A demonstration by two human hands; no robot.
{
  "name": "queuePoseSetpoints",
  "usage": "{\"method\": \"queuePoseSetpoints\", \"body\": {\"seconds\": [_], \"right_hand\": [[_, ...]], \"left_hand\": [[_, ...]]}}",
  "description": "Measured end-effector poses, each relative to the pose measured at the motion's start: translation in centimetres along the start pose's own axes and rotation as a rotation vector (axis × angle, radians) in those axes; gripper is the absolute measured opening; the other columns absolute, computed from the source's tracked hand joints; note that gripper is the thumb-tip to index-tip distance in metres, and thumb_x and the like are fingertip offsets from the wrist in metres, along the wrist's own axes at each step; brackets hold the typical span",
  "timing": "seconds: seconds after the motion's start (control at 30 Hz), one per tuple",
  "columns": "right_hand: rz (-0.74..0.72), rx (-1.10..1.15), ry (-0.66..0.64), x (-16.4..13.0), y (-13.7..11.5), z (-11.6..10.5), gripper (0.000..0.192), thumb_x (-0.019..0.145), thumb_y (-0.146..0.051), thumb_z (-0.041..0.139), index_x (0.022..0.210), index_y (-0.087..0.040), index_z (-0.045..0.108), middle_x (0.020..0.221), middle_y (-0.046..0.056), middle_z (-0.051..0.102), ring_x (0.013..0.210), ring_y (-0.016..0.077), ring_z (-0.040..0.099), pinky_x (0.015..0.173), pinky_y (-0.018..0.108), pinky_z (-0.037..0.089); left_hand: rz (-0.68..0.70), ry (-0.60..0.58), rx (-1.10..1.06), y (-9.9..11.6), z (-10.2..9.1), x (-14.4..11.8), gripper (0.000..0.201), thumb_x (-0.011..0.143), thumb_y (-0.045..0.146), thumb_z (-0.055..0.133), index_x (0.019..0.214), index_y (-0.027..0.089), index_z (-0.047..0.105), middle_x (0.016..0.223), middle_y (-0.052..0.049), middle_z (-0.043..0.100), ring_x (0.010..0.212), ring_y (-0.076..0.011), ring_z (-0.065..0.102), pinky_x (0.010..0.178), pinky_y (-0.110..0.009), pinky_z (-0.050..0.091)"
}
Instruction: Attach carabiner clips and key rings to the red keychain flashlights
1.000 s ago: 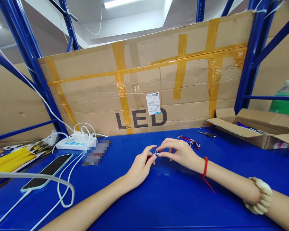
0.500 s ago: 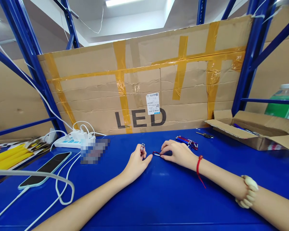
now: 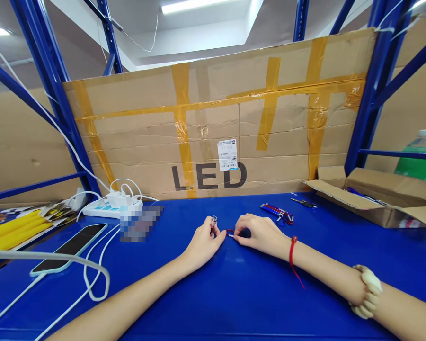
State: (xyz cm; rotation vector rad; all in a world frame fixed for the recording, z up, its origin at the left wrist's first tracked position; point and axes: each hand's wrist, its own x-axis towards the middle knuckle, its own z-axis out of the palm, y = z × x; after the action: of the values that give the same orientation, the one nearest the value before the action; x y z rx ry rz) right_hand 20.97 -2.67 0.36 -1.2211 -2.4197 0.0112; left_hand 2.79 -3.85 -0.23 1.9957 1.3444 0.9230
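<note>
Two bare hands are working close together at the middle of the blue table point(image 3: 234, 293). The left hand point(image 3: 202, 244) is resting its heel on the surface and pinching a small cylindrical piece point(image 3: 213, 221) upright between thumb and forefinger, its silvery top showing above the fingertips; the other fingers are curled in. The right hand point(image 3: 261, 233) is lying just beside it, fingers bent down, thumb and forefinger closed on the end of a thin red clip point(image 3: 230, 232) that is sitting on the table in the narrow gap between the two hands. Whether the red clip is touching the cylindrical piece cannot be told. A red string bracelet point(image 3: 292, 246) is circling the right wrist, and a pale beaded bracelet point(image 3: 368, 290) is sitting further up that forearm.

Behind the right hand, a little bunch of red and blue clips point(image 3: 277, 211) is lying on the table, with a small dark metal tool point(image 3: 304, 203) near it. An open cardboard box point(image 3: 372, 199) is standing at the right edge, a green bottle point(image 3: 417, 158) behind it. A big taped cardboard sheet point(image 3: 220, 118) marked LED is leaning along the back. At the left, a phone point(image 3: 71, 247) is lying face up, white cables point(image 3: 92, 279) looping past it to a white power strip point(image 3: 108, 208).
</note>
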Motion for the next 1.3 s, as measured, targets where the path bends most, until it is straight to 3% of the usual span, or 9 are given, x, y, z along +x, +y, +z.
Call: {"method": "queuePoseSetpoints", "body": {"seconds": [0.2,0.5,0.7,0.77,0.87,0.93,1.1,1.3], "right_hand": [[0.002,0.099,0.054,-0.23,-0.37,0.13,0.008,0.071,-0.024,0.059,0.068,-0.022,0.066,0.078,-0.002,0.066,0.073,0.0135,0.06,0.061,0.022,0.04],[-0.158,0.186,0.112,-0.32,-0.56,0.15,0.006,0.071,-0.019,0.06,0.071,-0.019,0.065,0.078,-0.001,0.065,0.061,0.0091,0.059,0.057,0.019,0.041],[-0.163,0.223,0.116,-0.32,-0.29,0.38,0.008,0.075,-0.022,0.058,0.073,-0.018,0.065,0.078,0.0,0.066,0.057,0.0084,0.058,0.055,0.019,0.042],[-0.146,0.229,0.117,-0.31,-0.21,0.44,0.009,0.075,-0.025,0.059,0.079,-0.019,0.064,0.078,0.0,0.066,0.057,0.0085,0.058,0.054,0.019,0.042],[-0.119,0.215,0.105,-0.32,-0.19,0.38,0.026,0.078,-0.027,0.058,0.103,-0.021,0.059,0.083,-0.001,0.067,0.061,0.0095,0.06,0.055,0.019,0.042],[-0.166,0.145,0.093,-0.34,-0.25,0.25,0.03,0.083,-0.03,0.053,0.112,-0.022,0.055,0.087,0.0,0.067,0.069,0.0114,0.062,0.06,0.02,0.043],[-0.286,-0.127,0.037,-0.45,-0.71,0.08,0.024,0.09,-0.029,0.043,0.098,-0.016,0.061,0.075,0.004,0.064,0.065,0.0154,0.06,0.054,0.023,0.037],[-0.32,-0.139,0.046,-0.59,-0.87,0.44,0.02,0.09,-0.026,0.042,0.085,-0.016,0.058,0.068,0.002,0.059,0.058,0.0139,0.055,0.052,0.023,0.034]], "left_hand": [[0.003,0.006,-0.009,-0.1,-0.02,-0.07,0.017,0.081,0.03,0.046,0.073,0.021,0.034,0.067,0.006,0.046,0.058,-0.0111,0.04,0.059,-0.024,0.033],[0.119,0.002,-0.139,-0.62,0.13,0.36,0.024,0.083,0.032,0.042,0.065,0.021,0.031,0.06,0.003,0.053,0.064,-0.014,0.051,0.068,-0.027,0.038],[0.175,-0.031,-0.134,-0.48,0.14,0.14,0.026,0.083,0.031,0.043,0.063,0.02,0.03,0.057,0.003,0.052,0.057,-0.0116,0.046,0.061,-0.025,0.035],[0.189,-0.03,-0.141,-0.4,0.11,0.09,0.026,0.084,0.03,0.042,0.062,0.02,0.031,0.057,0.003,0.051,0.057,-0.0113,0.045,0.061,-0.024,0.035],[0.211,-0.023,-0.139,-0.28,-0.01,0.07,0.025,0.085,0.029,0.041,0.063,0.02,0.032,0.058,0.003,0.051,0.058,-0.0108,0.044,0.06,-0.023,0.035],[0.23,-0.015,-0.113,-0.2,-0.11,0.04,0.025,0.086,0.028,0.039,0.063,0.02,0.033,0.059,0.003,0.05,0.057,-0.0104,0.043,0.059,-0.022,0.034],[0.267,-0.044,-0.02,-0.2,-0.2,-0.17,0.025,0.086,0.029,0.039,0.063,0.019,0.034,0.058,0.004,0.045,0.054,-0.0099,0.039,0.054,-0.022,0.031],[0.337,-0.062,0.062,-0.47,-0.25,-0.16,0.025,0.087,0.029,0.036,0.064,0.02,0.032,0.056,0.006,0.037,0.051,-0.0092,0.033,0.051,-0.022,0.027]]}}
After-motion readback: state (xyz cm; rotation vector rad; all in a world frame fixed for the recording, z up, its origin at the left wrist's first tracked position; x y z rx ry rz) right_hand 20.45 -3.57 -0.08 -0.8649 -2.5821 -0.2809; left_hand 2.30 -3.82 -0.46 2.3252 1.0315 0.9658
